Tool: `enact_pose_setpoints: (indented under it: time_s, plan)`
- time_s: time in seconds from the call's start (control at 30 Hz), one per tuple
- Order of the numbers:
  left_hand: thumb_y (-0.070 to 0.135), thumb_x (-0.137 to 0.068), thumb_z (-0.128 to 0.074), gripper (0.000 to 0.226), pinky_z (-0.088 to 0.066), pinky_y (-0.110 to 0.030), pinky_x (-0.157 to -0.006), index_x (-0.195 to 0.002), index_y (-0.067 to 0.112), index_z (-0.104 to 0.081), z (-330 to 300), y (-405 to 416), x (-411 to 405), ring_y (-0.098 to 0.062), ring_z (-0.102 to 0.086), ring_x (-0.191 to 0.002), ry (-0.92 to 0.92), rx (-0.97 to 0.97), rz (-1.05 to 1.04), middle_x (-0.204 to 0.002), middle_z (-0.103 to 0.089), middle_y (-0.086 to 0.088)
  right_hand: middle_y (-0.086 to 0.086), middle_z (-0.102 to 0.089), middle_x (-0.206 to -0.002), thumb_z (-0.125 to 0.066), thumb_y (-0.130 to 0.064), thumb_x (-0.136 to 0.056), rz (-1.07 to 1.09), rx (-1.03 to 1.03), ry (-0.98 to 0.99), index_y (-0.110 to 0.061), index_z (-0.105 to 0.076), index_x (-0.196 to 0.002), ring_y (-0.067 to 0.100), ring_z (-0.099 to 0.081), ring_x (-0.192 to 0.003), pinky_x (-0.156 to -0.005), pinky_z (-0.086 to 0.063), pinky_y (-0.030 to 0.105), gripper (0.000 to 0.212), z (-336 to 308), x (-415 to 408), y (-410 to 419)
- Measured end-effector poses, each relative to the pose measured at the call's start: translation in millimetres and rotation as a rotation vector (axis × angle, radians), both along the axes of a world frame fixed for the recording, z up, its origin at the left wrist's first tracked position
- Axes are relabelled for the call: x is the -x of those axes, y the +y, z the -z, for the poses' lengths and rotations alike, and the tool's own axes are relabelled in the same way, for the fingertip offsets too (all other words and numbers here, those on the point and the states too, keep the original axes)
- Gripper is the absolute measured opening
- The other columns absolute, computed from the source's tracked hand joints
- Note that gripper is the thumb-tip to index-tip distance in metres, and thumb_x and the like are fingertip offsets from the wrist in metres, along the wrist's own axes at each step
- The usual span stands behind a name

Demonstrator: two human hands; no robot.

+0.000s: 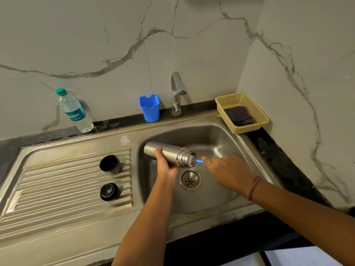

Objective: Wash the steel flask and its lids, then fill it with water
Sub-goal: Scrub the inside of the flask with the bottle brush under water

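Head view looks down on the cylindrical brushed-steel flask (169, 153), held on its side over the basin of the stainless steel sink (221, 139), mouth pointing right. The left hand (163, 164) grips its body from below, fingers curled round it. The right hand (228, 169) pinches the thin blue handle of a brush (199, 161) whose working end is inside the flask's mouth, so I judge the inside is being scrubbed now.

Both lids are off: the black cup-shaped outer lid (110, 164) and the black round stopper lid (109, 191) sit apart on the ribbed steel drainboard (57, 185) to the left; whether they are washed cannot be told. No water runs from the chrome tap (177, 91), and rinsing and filling appear still to come.

Behind the sink on the dark table (278, 156) stand a blue plastic holder cup (149, 108), a clear plastic water bottle with green cap (74, 111) and a beige plastic basket (242, 112) holding a checked cloth (238, 115). White marble-veined wall (115, 35) closes the corner.
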State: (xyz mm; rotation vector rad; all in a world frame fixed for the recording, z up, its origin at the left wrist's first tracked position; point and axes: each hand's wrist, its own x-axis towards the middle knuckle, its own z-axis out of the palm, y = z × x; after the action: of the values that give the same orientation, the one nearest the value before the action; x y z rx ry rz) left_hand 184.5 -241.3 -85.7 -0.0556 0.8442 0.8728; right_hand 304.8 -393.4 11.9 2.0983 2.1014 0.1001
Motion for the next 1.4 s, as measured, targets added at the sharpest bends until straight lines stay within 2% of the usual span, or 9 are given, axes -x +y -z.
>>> enact_pose_setpoints:
  time_s: [0.13,0.27,0.4,0.57,0.7,0.93,1.07,1.27,1.4]
  plan:
    - [0.035,-0.086,-0.071,0.052,-0.045,-0.06,-0.102,-0.124,0.006,-0.049,-1.8,-5.4,2.0,-0.038,-0.062,-0.112,-0.016,0.023,0.044,-0.123,-0.063,-0.021,-0.001,-0.033,-0.048,-0.075,-0.007,-0.072,-0.131,-0.166,-0.151,-0.006,-0.072,-0.107,0.009,-0.019,-0.036,-0.036,-0.013,0.018,0.035,-8.0,-20.8,-3.6]
    - [0.032,-0.086,-0.073,0.05,-0.044,-0.06,-0.104,-0.123,0.006,-0.049,-1.6,-12.9,-0.7,-0.037,-0.063,-0.109,-0.016,0.023,0.045,-0.118,-0.064,-0.021,-0.003,-0.044,-0.065,-0.036,-0.02,-0.102,0.016,-0.001,-0.082,-0.012,-0.053,-0.122,0.011,-0.037,-0.049,-0.043,-0.023,0.025,0.028,-2.8,-10.6,6.9]
    - [0.032,-0.087,-0.069,0.044,-0.046,-0.056,-0.102,-0.118,0.006,-0.052,-3.8,-13.3,0.6,-0.035,-0.064,-0.105,0.014,0.004,0.024,-0.111,-0.066,-0.018,0.002,-0.058,-0.074,-0.041,-0.025,-0.102,0.385,0.304,0.638,-0.006,-0.065,-0.105,0.012,-0.047,-0.058,-0.053,-0.039,0.024,0.031,-3.0,5.2,19.2]
    - [0.034,-0.084,-0.069,0.043,-0.05,-0.056,-0.097,-0.116,0.007,-0.056,-8.1,-6.2,5.3,-0.034,-0.065,-0.106,0.001,-0.009,0.009,-0.113,-0.067,-0.017,-0.009,-0.027,-0.049,-0.038,-0.026,-0.103,1.005,0.634,1.69,-0.01,-0.056,-0.095,0.0,-0.019,-0.032,-0.027,-0.012,0.012,0.026,-27.6,-22.6,9.5]
    - [0.031,-0.083,-0.071,0.047,-0.047,-0.057,-0.102,-0.12,0.007,-0.055,-9.2,-3.2,3.2,-0.035,-0.064,-0.109,0.015,-0.017,-0.006,-0.114,-0.066,-0.018,-0.005,-0.036,-0.055,-0.048,-0.03,-0.1,0.902,0.553,1.494,-0.009,-0.055,-0.107,0.002,-0.029,-0.036,-0.031,-0.023,0.013,0.023,-29.9,-23.9,0.2]
    - [0.03,-0.084,-0.071,0.041,-0.044,-0.06,-0.103,-0.113,0.007,-0.054,-9.9,-1.3,2.3,-0.036,-0.062,-0.114,0.014,0.017,-0.03,-0.119,-0.065,-0.019,0.0,-0.049,-0.063,-0.053,-0.03,-0.093,0.053,-0.173,-0.218,-0.014,-0.067,-0.082,0.014,-0.034,-0.052,-0.048,-0.027,0.028,0.024,2.3,-10.0,-18.9]
    - [0.032,-0.088,-0.068,0.036,-0.044,-0.058,-0.104,-0.11,0.008,-0.054,-11.7,-8.8,-0.9,-0.035,-0.063,-0.109,0.015,0.005,-0.007,-0.111,-0.065,-0.018,-0.005,-0.046,-0.062,-0.033,-0.035,-0.103,0.206,-0.08,0.021,-0.017,-0.063,-0.09,0.012,-0.042,-0.049,-0.043,-0.031,0.025,0.037,1.0,-1.5,-3.6]
    - [0.03,-0.088,-0.067,0.033,-0.051,-0.052,-0.097,-0.107,0.006,-0.054,-19.6,-22.1,-3.8,-0.032,-0.065,-0.096,0.018,0.0,0.001,-0.103,-0.065,-0.017,-0.006,-0.033,-0.057,-0.04,-0.036,-0.102,0.825,0.561,1.313,-0.01,-0.061,-0.094,0.003,-0.024,-0.039,-0.033,-0.02,0.015,0.034,-7.7,-26.0,29.7]
    - [0.029,-0.088,-0.067,0.03,-0.054,-0.049,-0.072,-0.102,0.006,-0.055,-29.6,-21.9,-3.2,-0.031,-0.065,-0.089,0.004,-0.003,0.048,-0.097,-0.066,-0.016,-0.006,-0.043,-0.061,-0.044,-0.037,-0.101,0.737,0.516,1.204,-0.013,-0.059,-0.1,0.003,-0.032,-0.042,-0.036,-0.026,0.015,0.028,-12.4,-28.0,14.7]
